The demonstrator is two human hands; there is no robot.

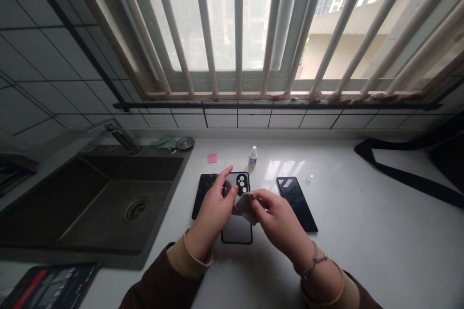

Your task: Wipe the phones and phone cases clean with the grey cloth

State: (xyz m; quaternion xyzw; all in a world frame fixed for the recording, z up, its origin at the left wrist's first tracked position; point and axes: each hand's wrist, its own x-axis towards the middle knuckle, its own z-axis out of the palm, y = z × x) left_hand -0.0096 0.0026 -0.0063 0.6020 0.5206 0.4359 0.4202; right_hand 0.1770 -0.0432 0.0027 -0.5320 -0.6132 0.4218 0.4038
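Note:
My right hand point(273, 210) pinches a small grey cloth point(247, 208) between thumb and fingers. The cloth hangs over a clear phone case point(237, 234) with a black rim, which lies flat on the counter and has a camera cutout at its upper right. Just left of the cloth, my left hand point(217, 200) hovers over the case with its fingers stretched out and nothing in them. Partly behind that hand lies a flat black device point(203, 193). A dark phone point(297, 205) rests to the right of my right hand.
Behind the case stand a small white dropper bottle point(253, 159) and a pink sticky note point(212, 158). A small white cap point(309, 179) lies beyond the phone. The sink point(145, 251) is at left, with a faucet point(123, 137). A black strap point(406, 178) lies at right.

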